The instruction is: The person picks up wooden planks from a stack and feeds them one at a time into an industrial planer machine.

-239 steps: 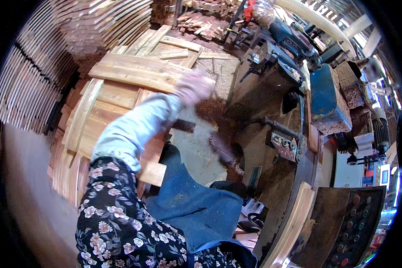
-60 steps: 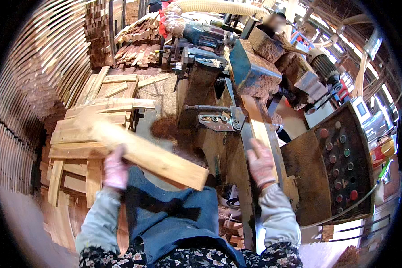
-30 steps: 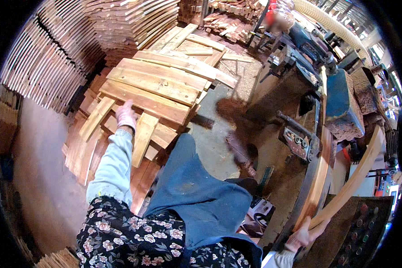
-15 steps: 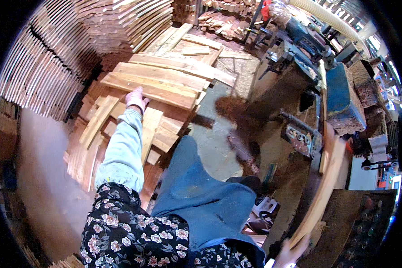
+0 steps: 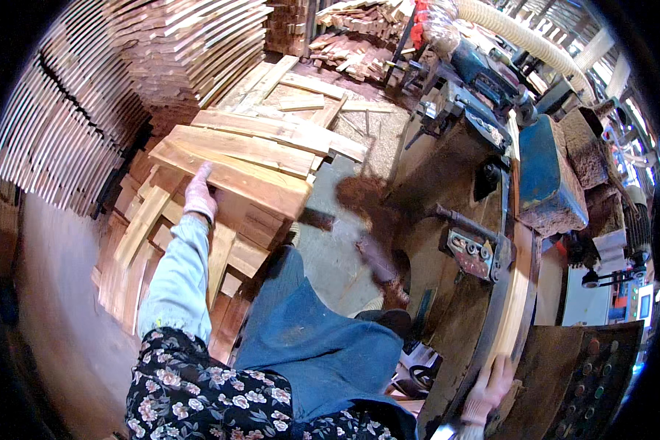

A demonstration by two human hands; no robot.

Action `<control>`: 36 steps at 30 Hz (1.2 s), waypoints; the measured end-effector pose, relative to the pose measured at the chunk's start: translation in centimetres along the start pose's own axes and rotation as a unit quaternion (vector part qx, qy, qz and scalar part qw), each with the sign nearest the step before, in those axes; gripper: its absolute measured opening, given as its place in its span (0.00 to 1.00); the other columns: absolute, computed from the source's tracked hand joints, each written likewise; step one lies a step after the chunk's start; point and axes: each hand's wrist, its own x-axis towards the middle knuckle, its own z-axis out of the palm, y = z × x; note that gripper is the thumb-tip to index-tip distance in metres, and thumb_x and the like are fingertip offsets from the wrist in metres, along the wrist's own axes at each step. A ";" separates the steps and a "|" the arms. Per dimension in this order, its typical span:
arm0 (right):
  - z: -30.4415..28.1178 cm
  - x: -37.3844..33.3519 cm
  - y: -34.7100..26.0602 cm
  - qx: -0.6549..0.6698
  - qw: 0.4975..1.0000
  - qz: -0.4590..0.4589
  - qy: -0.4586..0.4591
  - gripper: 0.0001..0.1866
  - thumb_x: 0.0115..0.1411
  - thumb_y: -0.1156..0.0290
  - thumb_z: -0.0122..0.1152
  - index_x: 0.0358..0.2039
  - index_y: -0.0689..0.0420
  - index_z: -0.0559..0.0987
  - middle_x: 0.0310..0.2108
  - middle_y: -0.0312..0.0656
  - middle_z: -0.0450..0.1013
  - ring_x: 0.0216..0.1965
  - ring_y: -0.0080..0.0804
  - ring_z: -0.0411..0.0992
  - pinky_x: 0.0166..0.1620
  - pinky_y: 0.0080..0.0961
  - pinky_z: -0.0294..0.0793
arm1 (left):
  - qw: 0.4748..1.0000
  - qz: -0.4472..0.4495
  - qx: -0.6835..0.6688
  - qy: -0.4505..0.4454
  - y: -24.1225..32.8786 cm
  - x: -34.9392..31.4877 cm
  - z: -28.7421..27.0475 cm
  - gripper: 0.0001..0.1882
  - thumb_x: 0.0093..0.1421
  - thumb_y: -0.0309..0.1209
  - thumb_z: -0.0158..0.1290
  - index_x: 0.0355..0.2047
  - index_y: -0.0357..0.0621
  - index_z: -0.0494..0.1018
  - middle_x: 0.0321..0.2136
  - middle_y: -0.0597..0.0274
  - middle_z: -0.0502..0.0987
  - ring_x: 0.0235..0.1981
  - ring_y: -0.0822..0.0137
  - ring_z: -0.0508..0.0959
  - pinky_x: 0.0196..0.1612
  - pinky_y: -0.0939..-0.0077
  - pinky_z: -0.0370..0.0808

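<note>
My left hand [image 5: 199, 195], in a pale glove, grips the near edge of a wooden board [image 5: 235, 174] on top of a stack. That board is tilted, its near face turned up, and more boards [image 5: 264, 150] lie behind it. At the lower right my right hand [image 5: 490, 387], also gloved, is closed at the near end of a long wooden board [image 5: 517, 301]. This board lies along the bed of a woodworking machine [image 5: 447, 293], its far part running toward the blue housing [image 5: 546, 176]. The underside of my right hand's grip is hidden.
Tall stacks of thin boards [image 5: 66, 125] stand at the left. Loose offcuts [image 5: 147, 220] lie under the boards by my left arm. Sawdust [image 5: 363, 194] covers part of the floor. A control panel [image 5: 587, 381] is at the lower right, and a ribbed hose [image 5: 521, 33] runs overhead.
The long board has moved forward and down onto the machine bed, with my right hand following. The board at my left hand has tilted up at its near edge. The view has shifted slightly.
</note>
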 end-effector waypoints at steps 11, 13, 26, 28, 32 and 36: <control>-2.2 9.4 -16.0 0.175 0.962 -0.193 -0.086 0.53 0.42 0.61 0.83 0.70 0.55 0.71 0.69 0.58 0.66 0.67 0.59 0.66 0.68 0.46 0.66 | 0.932 -0.061 0.090 -0.347 -10.5 -27.2 12.9 0.23 0.62 0.39 0.68 0.51 0.36 0.78 0.40 0.57 0.85 0.36 0.65 0.85 0.45 0.67 0.84; -4.6 6.2 -17.7 0.035 0.974 -0.207 -0.088 0.64 0.33 0.53 0.85 0.72 0.55 0.65 0.70 0.64 0.62 0.67 0.65 0.64 0.67 0.48 0.67 | 0.915 -0.167 0.140 -0.341 -13.0 -33.5 15.6 0.23 0.61 0.37 0.69 0.51 0.37 0.79 0.41 0.56 0.85 0.37 0.66 0.84 0.45 0.67 0.83; -12.7 -20.7 -8.5 -0.061 0.954 0.278 -0.097 0.54 0.51 0.52 0.78 0.75 0.52 0.63 0.63 0.58 0.70 0.62 0.62 0.70 0.63 0.51 0.71 | 0.727 0.234 0.376 -0.525 -16.2 -13.8 21.3 0.22 0.64 0.38 0.63 0.54 0.41 0.73 0.42 0.53 0.79 0.45 0.59 0.80 0.52 0.64 0.80; -12.0 -21.0 -7.5 -0.078 0.947 0.297 -0.097 0.53 0.51 0.52 0.77 0.75 0.51 0.64 0.63 0.59 0.70 0.62 0.61 0.70 0.64 0.51 0.71 | 0.516 0.530 0.600 -0.305 -13.0 -0.5 20.2 0.12 0.68 0.37 0.57 0.45 0.43 0.75 0.34 0.54 0.77 0.35 0.59 0.79 0.42 0.63 0.81; -9.3 -16.1 -5.3 -0.113 0.964 0.239 -0.034 0.52 0.50 0.53 0.78 0.73 0.57 0.66 0.65 0.61 0.68 0.64 0.63 0.68 0.66 0.52 0.69 | 0.319 0.392 0.847 -0.164 -5.0 17.7 15.8 0.15 0.67 0.33 0.53 0.51 0.39 0.76 0.46 0.45 0.81 0.48 0.51 0.82 0.54 0.57 0.81; -4.1 -5.7 -4.0 -0.014 0.952 0.292 0.096 0.50 0.50 0.76 0.62 0.76 0.65 0.57 0.70 0.56 0.64 0.69 0.48 0.65 0.72 0.38 0.60 | 0.289 0.302 0.864 -0.281 0.0 21.2 14.9 0.36 0.58 0.40 0.64 0.64 0.39 0.69 0.64 0.43 0.73 0.66 0.44 0.72 0.69 0.58 0.69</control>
